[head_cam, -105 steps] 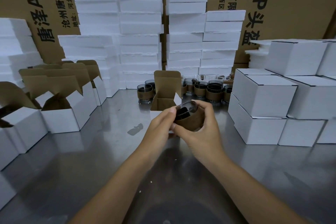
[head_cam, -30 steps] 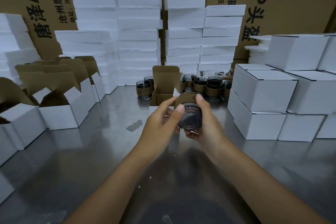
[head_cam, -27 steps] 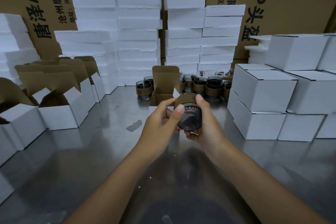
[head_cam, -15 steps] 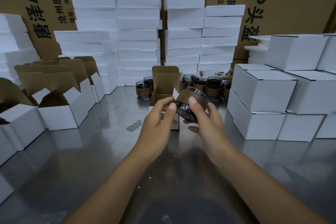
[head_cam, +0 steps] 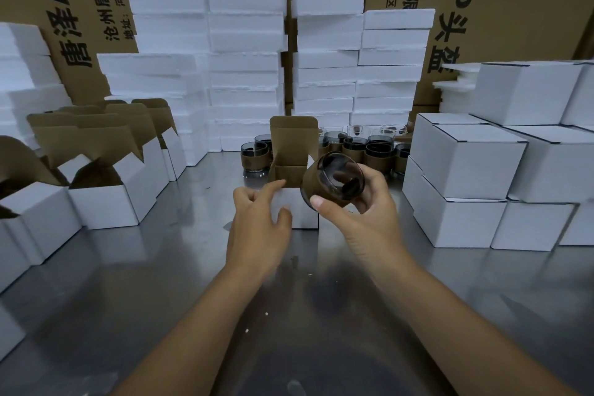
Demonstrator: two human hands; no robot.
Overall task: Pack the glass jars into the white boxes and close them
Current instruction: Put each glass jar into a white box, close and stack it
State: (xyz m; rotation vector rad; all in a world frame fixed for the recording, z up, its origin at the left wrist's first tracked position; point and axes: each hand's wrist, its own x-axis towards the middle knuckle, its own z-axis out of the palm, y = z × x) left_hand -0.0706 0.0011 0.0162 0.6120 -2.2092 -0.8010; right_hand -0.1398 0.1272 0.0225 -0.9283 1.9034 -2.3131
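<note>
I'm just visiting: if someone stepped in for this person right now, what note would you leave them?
Right hand holds a tilted glass jar above the table.
Left hand touches the open white box; grip unclear.
Done: closed boxes stacked at right.
Left: box this jar, close the flap, then the waiting jars behind, using the open boxes at left.

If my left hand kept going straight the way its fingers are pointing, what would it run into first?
The open white box directly ahead. The left hand has its fingers at the box's front wall, apparently touching it, though depth is hard to judge.
</note>
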